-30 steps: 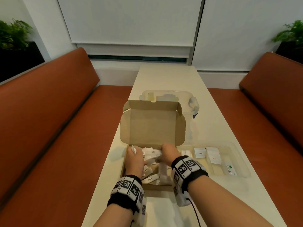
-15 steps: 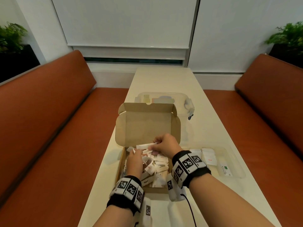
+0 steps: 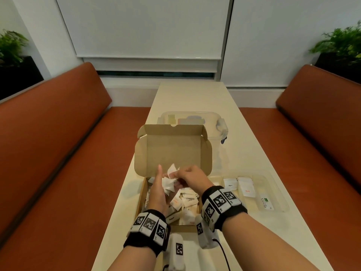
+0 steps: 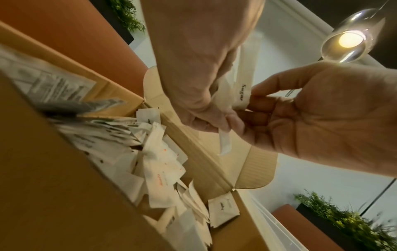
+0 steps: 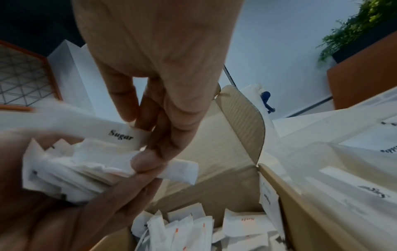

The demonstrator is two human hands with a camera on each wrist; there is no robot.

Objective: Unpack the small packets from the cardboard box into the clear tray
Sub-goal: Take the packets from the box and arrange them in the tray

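Note:
The open cardboard box (image 3: 143, 194) lies on the table with its lid (image 3: 172, 151) standing up and many small white packets (image 3: 187, 202) loose inside. Above the box, my left hand (image 3: 162, 182) holds a bunch of white packets (image 5: 75, 178) in its curled fingers. My right hand (image 3: 178, 176) meets it and pinches a white stick packet marked Sugar (image 5: 120, 134) at the top of that bunch. The clear tray (image 3: 277, 192) sits just right of the box and holds three packets (image 3: 247, 186), one marked Stevia (image 3: 265, 202).
A clear lidded container (image 3: 195, 120) stands right behind the box lid. The narrow cream table (image 3: 195, 94) runs away from me between two orange benches (image 3: 58, 153) (image 3: 322, 143). A glass pendant lamp (image 4: 348, 39) hangs overhead.
Both hands have lifted out of the box. My left hand now holds a gathered bunch of packets above it, and my right hand pinches a stick at that bunch.

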